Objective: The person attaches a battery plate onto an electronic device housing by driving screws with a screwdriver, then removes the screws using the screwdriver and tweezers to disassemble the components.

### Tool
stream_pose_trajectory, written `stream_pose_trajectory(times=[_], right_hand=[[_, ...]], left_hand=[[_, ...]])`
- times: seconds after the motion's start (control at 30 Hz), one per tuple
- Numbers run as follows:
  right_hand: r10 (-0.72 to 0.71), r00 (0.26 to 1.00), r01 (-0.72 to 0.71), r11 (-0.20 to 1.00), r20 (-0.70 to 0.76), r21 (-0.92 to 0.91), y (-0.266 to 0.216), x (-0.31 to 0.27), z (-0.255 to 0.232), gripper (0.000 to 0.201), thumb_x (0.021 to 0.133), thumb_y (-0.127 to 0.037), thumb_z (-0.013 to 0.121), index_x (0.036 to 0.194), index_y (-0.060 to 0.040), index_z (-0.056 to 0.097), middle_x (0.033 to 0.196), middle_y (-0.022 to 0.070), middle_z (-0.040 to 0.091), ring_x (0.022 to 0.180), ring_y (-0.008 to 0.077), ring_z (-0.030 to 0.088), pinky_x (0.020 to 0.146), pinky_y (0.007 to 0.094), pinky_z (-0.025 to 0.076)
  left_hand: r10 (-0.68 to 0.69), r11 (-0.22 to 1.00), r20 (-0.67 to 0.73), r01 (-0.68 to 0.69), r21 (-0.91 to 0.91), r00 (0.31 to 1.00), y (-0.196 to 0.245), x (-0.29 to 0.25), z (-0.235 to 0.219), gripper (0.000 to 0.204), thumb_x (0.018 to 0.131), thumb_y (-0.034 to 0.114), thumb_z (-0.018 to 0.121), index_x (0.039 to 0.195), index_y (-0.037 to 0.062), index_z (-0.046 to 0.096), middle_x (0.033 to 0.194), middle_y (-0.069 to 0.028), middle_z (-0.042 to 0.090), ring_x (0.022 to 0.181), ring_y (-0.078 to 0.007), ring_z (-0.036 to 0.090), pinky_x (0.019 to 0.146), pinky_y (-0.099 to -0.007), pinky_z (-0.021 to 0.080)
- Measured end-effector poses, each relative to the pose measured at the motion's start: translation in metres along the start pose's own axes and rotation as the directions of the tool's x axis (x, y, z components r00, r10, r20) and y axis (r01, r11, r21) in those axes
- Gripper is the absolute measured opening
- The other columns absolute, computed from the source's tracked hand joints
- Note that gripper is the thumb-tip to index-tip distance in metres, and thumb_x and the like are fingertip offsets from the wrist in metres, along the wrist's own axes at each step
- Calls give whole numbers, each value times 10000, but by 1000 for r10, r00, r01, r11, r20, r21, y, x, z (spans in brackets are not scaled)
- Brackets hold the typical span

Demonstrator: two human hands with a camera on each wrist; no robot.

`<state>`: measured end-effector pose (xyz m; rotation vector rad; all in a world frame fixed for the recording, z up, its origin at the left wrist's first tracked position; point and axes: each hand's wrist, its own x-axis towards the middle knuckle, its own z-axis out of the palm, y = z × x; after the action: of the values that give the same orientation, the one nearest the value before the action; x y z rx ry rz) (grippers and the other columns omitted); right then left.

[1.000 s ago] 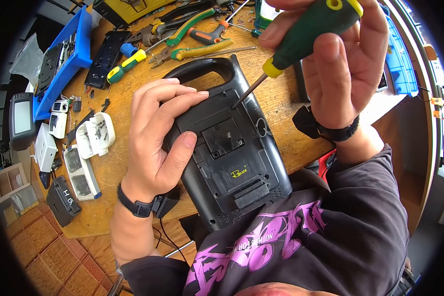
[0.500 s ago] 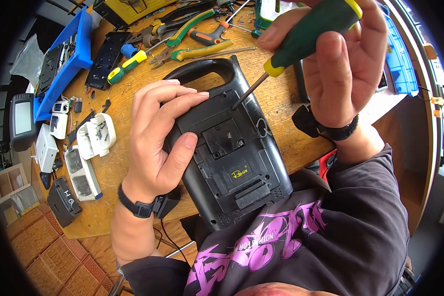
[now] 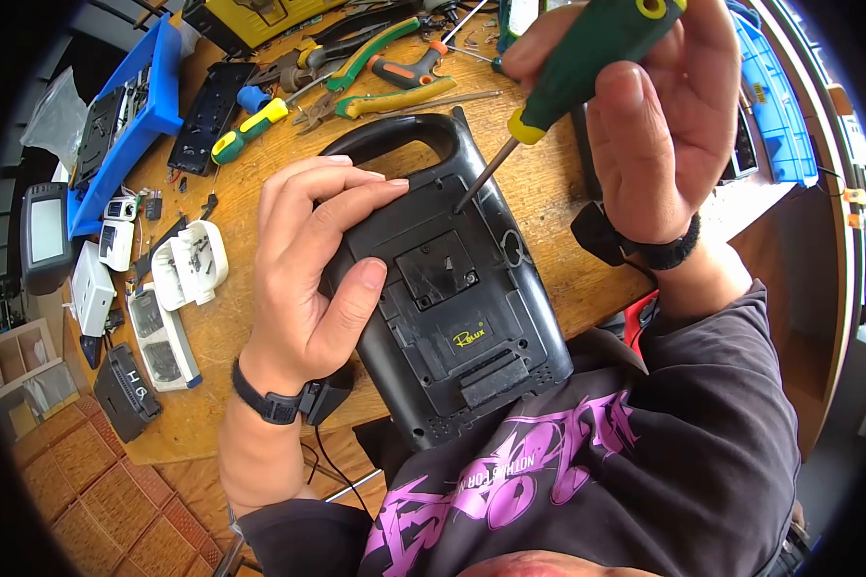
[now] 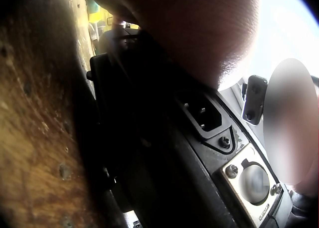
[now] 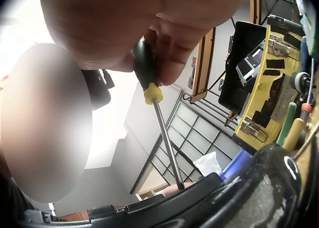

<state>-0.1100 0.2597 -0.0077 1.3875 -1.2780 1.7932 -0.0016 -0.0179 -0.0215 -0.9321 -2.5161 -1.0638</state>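
Note:
A black device [image 3: 433, 337] with a carrying handle and a yellow "Rolux" label lies back side up at the table's near edge. The left hand [image 3: 308, 269] rests on its left side, fingers spread over the upper casing and thumb near the middle. The right hand [image 3: 659, 135] holds a green and yellow screwdriver [image 3: 577, 72] between thumb and fingers. Its tip stands in a hole near the device's upper right corner. In the right wrist view the screwdriver shaft [image 5: 167, 138] meets the casing at a slant. The left wrist view shows a power socket [image 4: 203, 113] on the device's end.
Pliers [image 3: 394, 96], a second screwdriver [image 3: 250, 130] and other tools lie beyond the handle. A blue bin [image 3: 130, 125], a white tray with screws [image 3: 191, 262] and small housings stand at the left. Another blue case [image 3: 775, 106] is at the far right.
The right hand and the screwdriver handle have shifted slightly left, and the shaft stands a little steeper. The tip stays at the same hole; the left hand has hardly moved.

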Motion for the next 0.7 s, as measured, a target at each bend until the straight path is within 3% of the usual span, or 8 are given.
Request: stream_pose_trajectory(times=[0.07, 0.1, 0.23, 0.33, 0.37, 0.4, 0.57, 0.7], right_hand=[[3, 995, -17, 990, 104, 138, -5, 4, 3, 697, 1049, -196, 693, 1557, 135, 347, 1376, 347, 626, 1055, 266, 740, 905, 307, 627], [-31, 993, 29, 999, 111, 16, -5, 7, 2, 728, 1031, -223, 748, 1552, 120, 371, 1320, 290, 646, 987, 233, 720, 835, 284, 622], [-92, 996, 92, 995, 15, -45, -4, 3, 1, 839, 966, -215, 837, 1574, 119, 363, 1178, 143, 628, 908, 133, 617, 738, 228, 540], [-15, 999, 13, 998, -41, -67, -4, -3, -2, 861, 978, -188, 804, 1618, 121, 319, 1175, 133, 630, 918, 125, 617, 779, 241, 541], [111, 993, -118, 969, -46, -218, -24, 4, -1, 913, 986, -176, 784, 1661, 118, 244, 1198, 163, 645, 934, 145, 643, 819, 266, 560], [111, 993, -118, 968, -47, -220, -25, 3, 6, 913, 986, -176, 784, 1661, 118, 244, 1198, 163, 645, 934, 145, 643, 819, 266, 560], [1, 999, -5, 993, -34, -119, -6, -3, 15, 779, 1001, -182, 782, 1587, 81, 341, 1286, 241, 651, 971, 194, 692, 862, 288, 582], [-139, 990, 140, 990, -27, 24, -2, 8, 7, 721, 986, -179, 812, 1532, 73, 414, 1275, 204, 638, 989, 178, 666, 895, 280, 565]], left_hand=[[1, 1000, 1, -1, -1, 1000, 0, 0, 0, 581, 1041, 471, 551, 1245, -35, 749, 1284, -198, 694, 1308, -403, 581, 1167, -526, 412], [0, 1000, -1, 0, -3, 1000, 0, 0, 0, 580, 1041, 470, 551, 1245, -36, 749, 1284, -198, 694, 1308, -403, 581, 1167, -526, 411], [7, 1000, 4, -7, 11, 1000, 0, 0, -1, 582, 1041, 470, 551, 1246, -37, 747, 1287, -200, 693, 1310, -404, 579, 1167, -525, 410], [2, 1000, 4, -2, 8, 1000, 0, 0, -1, 585, 1041, 474, 551, 1249, -37, 746, 1288, -201, 692, 1309, -403, 579, 1165, -525, 411], [0, 1000, 5, 0, 4, 1000, 0, 0, -1, 586, 1041, 475, 551, 1249, -36, 746, 1288, -201, 692, 1308, -403, 579, 1164, -525, 411], [-2, 1000, 5, 2, 0, 1000, 0, 0, -1, 587, 1041, 477, 550, 1250, -36, 746, 1288, -201, 692, 1307, -403, 580, 1163, -525, 411], [7, 1000, -14, -7, -18, 1000, 0, 2, 0, 527, 1014, 428, 606, 1242, -25, 752, 1259, -192, 691, 1265, -403, 584, 1140, -517, 429], [12, 999, -25, -13, -32, 1000, 2, 2, -1, 472, 984, 375, 664, 1233, -16, 757, 1231, -186, 688, 1226, -404, 588, 1117, -511, 445]])
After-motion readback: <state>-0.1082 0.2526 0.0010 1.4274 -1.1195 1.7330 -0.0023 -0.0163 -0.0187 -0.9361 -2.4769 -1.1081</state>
